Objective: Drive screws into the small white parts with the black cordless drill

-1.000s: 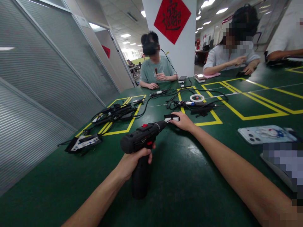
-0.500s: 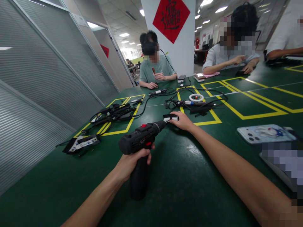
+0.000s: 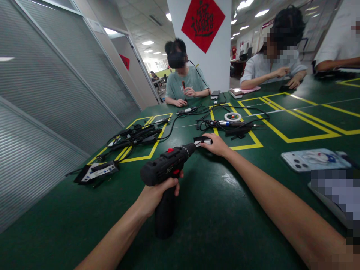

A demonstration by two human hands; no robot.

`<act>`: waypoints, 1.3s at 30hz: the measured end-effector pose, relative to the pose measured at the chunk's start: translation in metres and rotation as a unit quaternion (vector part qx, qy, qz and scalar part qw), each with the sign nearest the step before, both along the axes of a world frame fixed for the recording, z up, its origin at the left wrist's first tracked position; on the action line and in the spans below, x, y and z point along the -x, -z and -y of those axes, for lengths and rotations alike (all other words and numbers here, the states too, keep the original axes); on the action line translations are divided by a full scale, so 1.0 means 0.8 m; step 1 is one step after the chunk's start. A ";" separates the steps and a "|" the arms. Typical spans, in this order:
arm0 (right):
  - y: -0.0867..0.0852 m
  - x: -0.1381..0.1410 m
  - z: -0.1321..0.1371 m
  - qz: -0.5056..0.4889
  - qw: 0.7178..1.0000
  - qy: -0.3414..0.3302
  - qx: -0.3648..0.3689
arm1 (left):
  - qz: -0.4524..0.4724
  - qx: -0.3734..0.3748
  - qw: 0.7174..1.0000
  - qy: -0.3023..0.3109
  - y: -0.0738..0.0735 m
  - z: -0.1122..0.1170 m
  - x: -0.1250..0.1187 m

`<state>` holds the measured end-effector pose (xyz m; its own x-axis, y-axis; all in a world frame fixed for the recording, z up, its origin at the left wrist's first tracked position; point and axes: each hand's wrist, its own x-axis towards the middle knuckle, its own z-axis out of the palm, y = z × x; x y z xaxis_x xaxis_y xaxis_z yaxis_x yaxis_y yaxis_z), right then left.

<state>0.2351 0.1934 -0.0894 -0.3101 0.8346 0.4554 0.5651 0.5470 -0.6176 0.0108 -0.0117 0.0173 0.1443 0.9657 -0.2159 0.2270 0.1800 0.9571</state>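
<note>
On the green table point(image 3: 210, 217), in front of me, my left hand point(image 3: 157, 194) is wrapped around the grip of a drill point(image 3: 165, 165), which points away from me toward a small black-and-white block point(image 3: 207, 142). My right hand point(image 3: 216, 145) pinches that block at its right end, fingers curled against the tabletop; the drill's tip seems to meet it, though at this distance I can't swear they touch. Beyond it, a white ring point(image 3: 233, 120) has a small orange piece point(image 3: 233, 116) showing inside its hole, and yellow tape point(image 3: 247, 147) marks out rectangles, the left ones heaped with black cables point(image 3: 137, 137). Compared with a second ago, both my hands keep their grips and the drill stays aimed at the block; only the view has drifted a touch. The drill is matt black plastic with red switches and a ridged, tapering chuck point(image 3: 187, 151); the tabletop is smooth and faintly shiny.
</note>
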 end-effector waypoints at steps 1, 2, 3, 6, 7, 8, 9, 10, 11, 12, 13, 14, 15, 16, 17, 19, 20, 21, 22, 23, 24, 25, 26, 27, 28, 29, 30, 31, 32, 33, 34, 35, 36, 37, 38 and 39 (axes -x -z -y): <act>0.000 0.000 0.000 0.000 1.000 0.000 0.000 | -0.002 0.002 1.000 -0.001 0.000 0.000 0.000; 0.000 0.000 0.000 0.001 1.000 -0.001 0.000 | -0.002 0.003 1.000 -0.002 0.001 -0.001 0.000; 0.000 0.000 0.000 0.002 1.000 -0.001 0.000 | -0.002 0.004 1.000 -0.002 0.001 -0.001 0.000; -0.001 0.000 0.001 0.004 1.000 0.001 -0.002 | -0.001 0.001 1.000 -0.001 0.001 -0.002 0.000; -0.001 0.000 0.001 0.005 1.000 0.002 -0.002 | 0.000 0.001 1.000 -0.001 0.001 -0.002 0.000; 0.000 0.000 0.001 0.005 1.000 0.002 -0.003 | -0.001 0.000 1.000 -0.001 0.001 -0.002 0.000; 0.000 0.000 0.001 0.005 1.000 0.002 -0.004 | -0.002 0.001 1.000 -0.001 0.001 -0.003 0.000; 0.001 0.001 0.000 0.006 1.000 0.001 -0.005 | -0.003 0.001 1.000 -0.001 0.001 -0.003 0.000; 0.001 0.001 0.000 0.006 1.000 0.000 -0.006 | -0.005 0.001 1.000 -0.001 0.001 -0.003 0.000; 0.002 0.001 0.000 0.006 1.000 -0.001 -0.007 | -0.007 -0.001 1.000 0.000 0.001 -0.003 0.000; 0.002 0.001 -0.001 0.006 1.000 -0.003 -0.007 | -0.010 -0.004 1.000 0.000 0.002 -0.003 0.000; 0.002 0.001 -0.001 0.006 1.000 -0.004 -0.006 | -0.011 -0.007 1.000 0.001 0.002 -0.003 0.000; 0.002 0.001 0.000 0.006 1.000 -0.005 -0.004 | -0.012 -0.009 1.000 0.003 0.002 -0.003 0.000; 0.001 0.000 0.000 0.007 1.000 -0.007 -0.002 | -0.012 -0.010 1.000 0.006 0.002 -0.004 0.000; 0.000 -0.001 0.001 0.007 1.000 -0.010 0.002 | -0.009 -0.009 1.000 0.008 0.002 -0.004 -0.001; -0.002 -0.003 0.002 0.007 1.000 -0.019 0.010 | 0.003 -0.006 1.000 0.007 0.001 -0.004 -0.002; -0.003 -0.004 0.003 0.007 1.000 -0.026 0.015 | 0.011 -0.007 1.000 0.003 0.001 -0.005 -0.002; -0.003 -0.005 0.003 0.006 0.999 -0.032 0.019 | 0.018 -0.009 1.000 -0.001 0.001 -0.005 -0.003; -0.004 -0.006 0.004 0.006 0.999 -0.036 0.023 | 0.023 -0.012 1.000 -0.002 0.001 -0.005 -0.003; -0.004 -0.006 0.004 0.006 0.999 -0.039 0.026 | 0.023 -0.014 1.000 0.001 0.002 -0.006 -0.002; -0.004 -0.007 0.003 0.007 0.999 -0.040 0.028 | 0.020 -0.015 1.000 0.006 0.002 -0.006 -0.001; -0.004 -0.007 0.003 0.007 0.999 -0.039 0.030 | 0.015 -0.014 1.000 0.013 0.003 -0.006 0.000; -0.004 -0.007 0.002 0.006 0.999 -0.037 0.032 | 0.011 -0.012 1.000 0.020 0.004 -0.007 0.001; -0.003 -0.007 0.002 0.005 0.999 -0.036 0.033 | 0.007 -0.010 1.000 0.023 0.005 -0.007 0.003; -0.003 -0.007 0.001 0.002 0.999 -0.036 0.035 | 0.005 -0.009 1.000 0.024 0.005 -0.008 0.003; -0.002 -0.007 0.001 -0.002 0.999 -0.036 0.037 | 0.003 -0.007 1.000 0.024 0.006 -0.008 0.004; -0.002 -0.007 0.000 -0.007 0.999 -0.036 0.039 | 0.001 -0.006 1.000 0.023 0.006 -0.008 0.004; -0.002 -0.007 0.000 -0.010 0.998 -0.037 0.040 | -0.002 -0.005 1.000 0.023 0.006 -0.008 0.004; -0.002 -0.007 0.000 -0.014 0.998 -0.037 0.042 | -0.005 -0.005 1.000 0.023 0.005 -0.008 0.004; -0.002 -0.007 0.001 -0.016 0.998 -0.037 0.043 | -0.007 -0.007 1.000 0.021 0.005 -0.008 0.003; -0.003 -0.007 0.001 -0.017 0.998 -0.038 0.045 | -0.008 -0.009 1.000 0.018 0.005 -0.008 0.002; -0.003 -0.007 0.001 -0.018 0.998 -0.037 0.046 | -0.009 -0.010 1.000 0.017 0.005 -0.007 0.002; -0.004 -0.008 0.002 -0.018 0.998 -0.037 0.048 | -0.009 -0.010 1.000 0.017 0.005 -0.007 0.002; -0.004 -0.008 0.002 -0.018 0.998 -0.036 0.049 | -0.011 -0.007 1.000 0.018 0.005 -0.007 0.002; -0.005 -0.008 0.002 -0.018 0.998 -0.036 0.050 | -0.012 -0.004 1.000 0.020 0.006 -0.007 0.002; -0.005 -0.009 0.002 -0.018 0.998 -0.037 0.051 | -0.013 -0.001 1.000 0.024 0.006 -0.007 0.003</act>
<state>0.2419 0.1915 -0.0853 -0.3577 0.8527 0.3807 0.5010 0.5192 -0.6924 0.0087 -0.0059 0.0129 0.1849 0.9581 -0.2186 0.2602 0.1667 0.9511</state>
